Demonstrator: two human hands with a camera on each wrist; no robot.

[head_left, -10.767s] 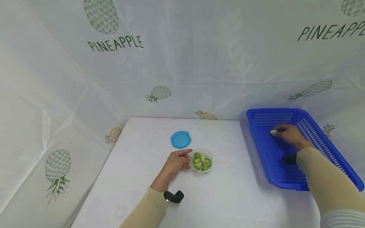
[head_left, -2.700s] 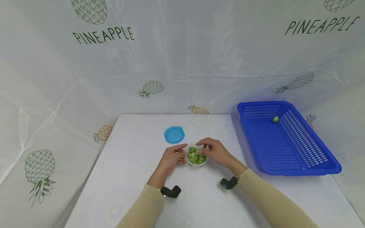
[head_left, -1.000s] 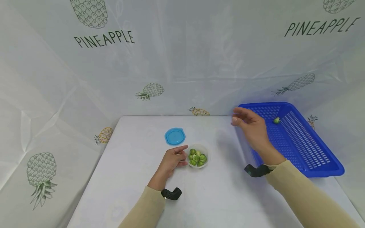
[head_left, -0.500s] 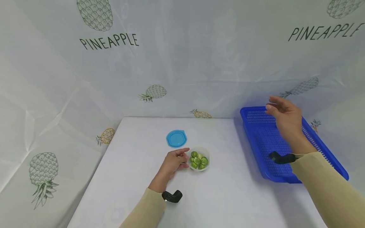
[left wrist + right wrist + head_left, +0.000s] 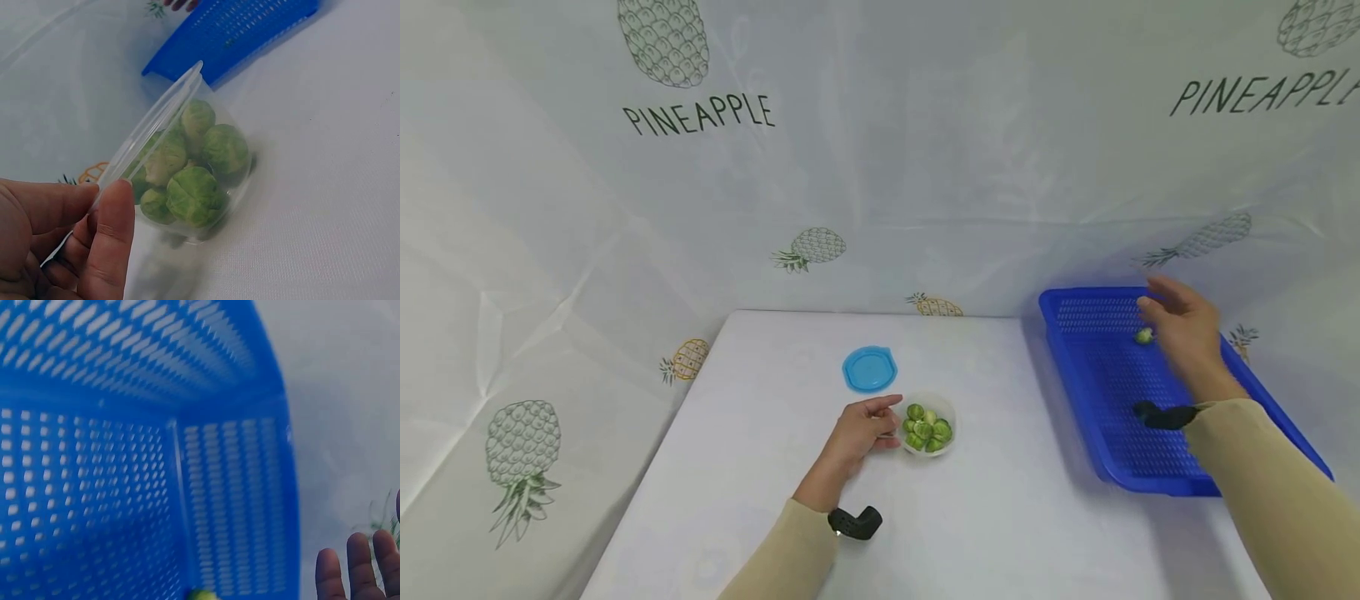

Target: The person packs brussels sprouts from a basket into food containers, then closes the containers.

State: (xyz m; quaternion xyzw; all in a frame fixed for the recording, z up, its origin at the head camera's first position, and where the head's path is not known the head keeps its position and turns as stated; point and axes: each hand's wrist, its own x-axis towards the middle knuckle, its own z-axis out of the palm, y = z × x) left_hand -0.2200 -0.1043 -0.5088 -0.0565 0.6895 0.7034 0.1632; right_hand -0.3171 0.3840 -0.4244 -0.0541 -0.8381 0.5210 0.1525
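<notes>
Several Brussels sprouts (image 5: 922, 429) lie in a small clear plastic tub (image 5: 947, 408) on the table. My left hand (image 5: 859, 429) pinches the tub's rim between thumb and finger; the left wrist view shows that grip at the near edge of the tub (image 5: 159, 115). Over the back right part of a blue perforated basket (image 5: 1078, 408), my right hand (image 5: 1191, 333) is raised with fingers spread loosely and nothing in them. A single sprout (image 5: 1143, 336) lies in the basket's back corner, just below those fingertips. The right wrist view catches its edge at the bottom.
A light blue lid (image 5: 870, 369) lies flat on the white table (image 5: 790, 392) behind the tub. White sheeting printed with pineapples (image 5: 880, 167) hangs behind and at both sides. The basket's raised walls stand at the table's right.
Earlier my right hand held a sprout in the basket, then reached into the tub. Over the last second it moves rightward over the basket. My left hand stays at the tub.
</notes>
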